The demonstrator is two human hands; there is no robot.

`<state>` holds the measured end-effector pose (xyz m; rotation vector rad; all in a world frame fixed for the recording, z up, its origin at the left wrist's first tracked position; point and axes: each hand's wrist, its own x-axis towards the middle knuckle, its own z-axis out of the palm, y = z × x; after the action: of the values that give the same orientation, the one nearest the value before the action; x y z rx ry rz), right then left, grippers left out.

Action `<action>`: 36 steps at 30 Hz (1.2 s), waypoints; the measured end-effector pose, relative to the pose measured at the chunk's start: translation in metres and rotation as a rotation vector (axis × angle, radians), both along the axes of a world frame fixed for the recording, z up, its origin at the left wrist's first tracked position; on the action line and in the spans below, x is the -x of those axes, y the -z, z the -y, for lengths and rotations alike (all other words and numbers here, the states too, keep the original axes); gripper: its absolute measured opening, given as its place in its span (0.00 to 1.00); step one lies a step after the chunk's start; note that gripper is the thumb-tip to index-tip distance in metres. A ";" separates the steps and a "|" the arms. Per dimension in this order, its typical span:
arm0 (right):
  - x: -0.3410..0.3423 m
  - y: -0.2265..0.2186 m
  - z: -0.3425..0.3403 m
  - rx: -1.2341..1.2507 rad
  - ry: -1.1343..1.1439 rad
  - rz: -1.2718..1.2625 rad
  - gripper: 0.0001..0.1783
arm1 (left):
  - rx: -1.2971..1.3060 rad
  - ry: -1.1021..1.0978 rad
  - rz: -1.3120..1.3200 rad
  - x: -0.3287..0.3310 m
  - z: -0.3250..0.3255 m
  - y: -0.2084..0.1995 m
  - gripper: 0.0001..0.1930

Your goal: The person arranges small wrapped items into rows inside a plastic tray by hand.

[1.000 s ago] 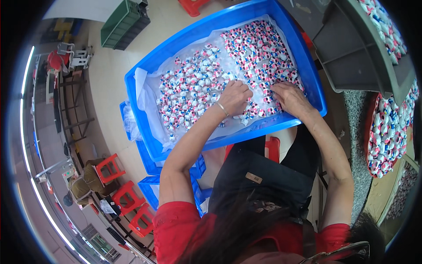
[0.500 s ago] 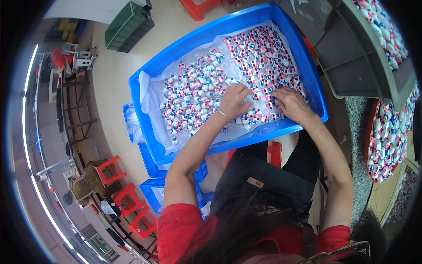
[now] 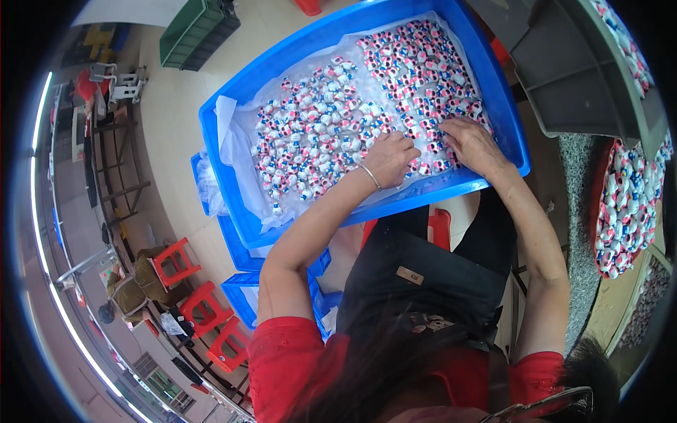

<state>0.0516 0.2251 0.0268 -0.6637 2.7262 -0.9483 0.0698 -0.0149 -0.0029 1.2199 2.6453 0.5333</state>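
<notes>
Sliding rightward, the bare left hand [image 3: 389, 158] is bunching its bent fingers; the bare right hand [image 3: 475, 146] is curling its own over small, rounded white-pink-blue figures [image 3: 423, 79]; can't tell if either's pinching.

A small tan label [image 3: 410, 276] sits on the black apron [image 3: 455, 285], midway between four and five o'clock from the view's centre; it bears a short row of dark characters, too small to read surely. Nearer five o'clock, a pale printed patch [image 3: 431, 323] on the same apron is partly hidden by hair [image 3: 384, 356], illegible.
</notes>
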 end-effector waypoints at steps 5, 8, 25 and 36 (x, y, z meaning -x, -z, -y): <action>-0.002 -0.005 0.001 -0.042 -0.035 0.069 0.14 | 0.213 0.067 0.036 0.005 -0.006 -0.002 0.15; -0.004 0.002 -0.001 -0.028 -0.023 0.045 0.14 | 0.196 0.058 0.072 0.005 -0.005 0.004 0.14; 0.001 -0.002 -0.001 -0.001 -0.051 0.018 0.13 | -0.113 0.043 0.052 -0.001 -0.011 -0.010 0.08; -0.005 0.000 0.001 -0.008 -0.035 0.009 0.14 | 0.060 0.335 -0.114 0.001 -0.029 0.018 0.08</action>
<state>0.0561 0.2245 0.0268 -0.7018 2.7002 -0.9295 0.0690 0.0137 -0.0211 1.6724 2.4444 0.3336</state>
